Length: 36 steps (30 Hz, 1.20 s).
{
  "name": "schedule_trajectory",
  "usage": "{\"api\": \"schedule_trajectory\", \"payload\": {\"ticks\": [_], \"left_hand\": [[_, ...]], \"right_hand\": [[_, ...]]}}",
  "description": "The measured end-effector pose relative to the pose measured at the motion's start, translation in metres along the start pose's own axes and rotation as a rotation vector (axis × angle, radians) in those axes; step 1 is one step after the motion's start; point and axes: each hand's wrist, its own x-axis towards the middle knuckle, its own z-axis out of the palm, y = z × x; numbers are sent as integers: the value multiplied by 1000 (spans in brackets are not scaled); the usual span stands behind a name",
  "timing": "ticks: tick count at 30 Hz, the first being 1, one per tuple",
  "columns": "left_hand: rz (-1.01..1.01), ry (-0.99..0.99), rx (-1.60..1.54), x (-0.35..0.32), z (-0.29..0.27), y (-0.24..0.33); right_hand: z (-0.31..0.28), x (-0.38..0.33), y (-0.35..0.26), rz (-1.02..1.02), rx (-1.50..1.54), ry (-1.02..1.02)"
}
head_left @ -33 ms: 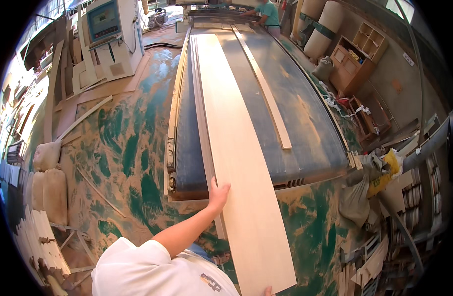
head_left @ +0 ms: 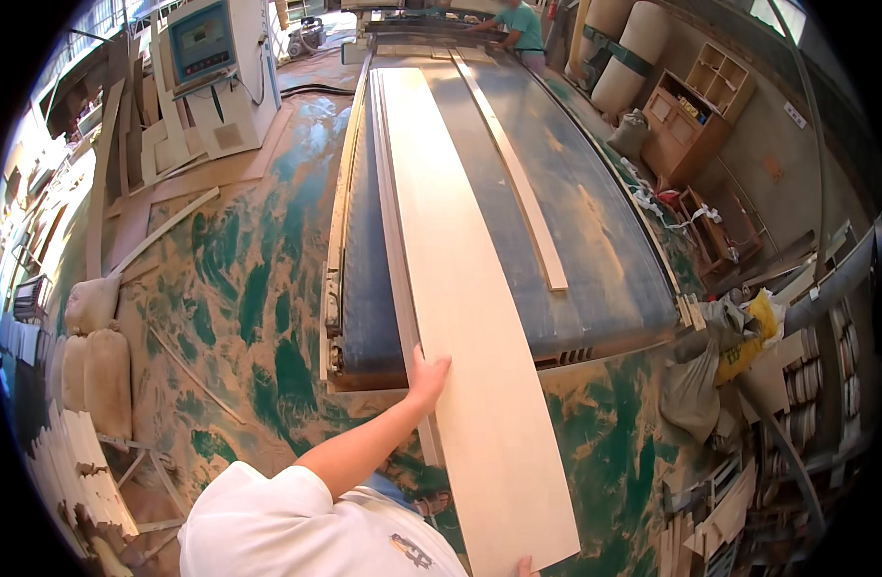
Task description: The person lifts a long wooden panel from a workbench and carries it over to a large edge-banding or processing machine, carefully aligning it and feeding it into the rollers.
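The left hand (head_left: 427, 378) is pressing flat, fingers spread, on the near left edge of the long pale board (head_left: 460, 288), which looks stiff, light and awkwardly long, while the right hand (head_left: 525, 568) is barely showing at its near end, fingers hidden.

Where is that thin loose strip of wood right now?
The thin strip lies lengthwise on the dark belt, right of the wide board and apart from it, beyond the left hand.

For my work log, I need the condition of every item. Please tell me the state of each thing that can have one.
left hand: flat against the wide board's left edge.
right hand: only fingertips visible, at the board's near end.
wide pale board: lying lengthwise, near end overhanging the belt.
narrow strip: lying loose on the belt.
dark conveyor belt: motion cannot be told.
control screen: lit.
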Motion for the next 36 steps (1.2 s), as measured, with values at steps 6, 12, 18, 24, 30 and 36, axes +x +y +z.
{"api": "schedule_trajectory", "payload": {"ticks": [6,12,18,24,30,36], "left_hand": [[73,-82,-194,105,3,39],[-19,-36,-38,92,4,24],[-7,-6,340,46,-12,-22],[85,222,766,52,-11,-20],[132,322,570,56,-48,-50],[-297,-13,346,3,-68,-66]], "right_hand": [[66,34,-48,-97,159,-265],[62,23,-50,-46,67,-234],[15,40,-16,68,-21,-268],[24,106,41,-5,-31,-347],[101,123,20,28,-12,-445],[144,142,1,-20,-138,-448]]}}
